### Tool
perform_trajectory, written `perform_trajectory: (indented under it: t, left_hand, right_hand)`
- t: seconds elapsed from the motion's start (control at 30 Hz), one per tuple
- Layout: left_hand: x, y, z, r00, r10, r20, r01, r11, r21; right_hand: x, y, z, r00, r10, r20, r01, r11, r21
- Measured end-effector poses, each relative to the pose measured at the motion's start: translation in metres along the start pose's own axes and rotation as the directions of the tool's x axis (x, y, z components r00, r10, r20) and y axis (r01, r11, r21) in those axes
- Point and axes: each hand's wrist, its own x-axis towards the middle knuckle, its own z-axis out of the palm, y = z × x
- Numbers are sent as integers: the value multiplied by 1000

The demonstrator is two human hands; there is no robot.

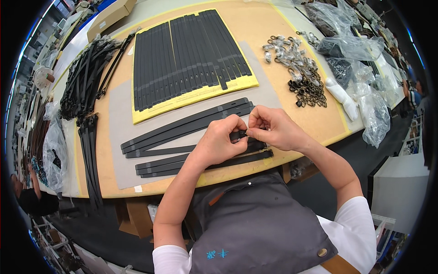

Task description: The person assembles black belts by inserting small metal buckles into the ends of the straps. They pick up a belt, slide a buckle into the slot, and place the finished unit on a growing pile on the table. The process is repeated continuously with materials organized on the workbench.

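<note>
both hands (246, 132) pinch black strap (182, 149) end

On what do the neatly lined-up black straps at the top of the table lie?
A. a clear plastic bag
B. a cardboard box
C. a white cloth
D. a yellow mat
D: the row of black straps rests side by side on a yellow mat, whose edge shows around them.

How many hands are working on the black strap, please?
2: the left hand and the right hand both pinch the end of a black strap over the grey mat. No other hands reach it.
</note>
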Motion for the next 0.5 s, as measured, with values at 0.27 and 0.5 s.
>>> perform_trajectory:
  t: [0.27, 0.5]
  left_hand:
    - [-1, -3, 6, 1000, -10, 25, 12, 998, -69]
    - [-2, -6, 6, 997, -26, 66, 38, 982, -186]
  right_hand:
    - [2, 11, 5, 998, 37, -42, -34, 997, 69]
    - [3, 29, 8, 984, 176, 36, -174, 887, 427]
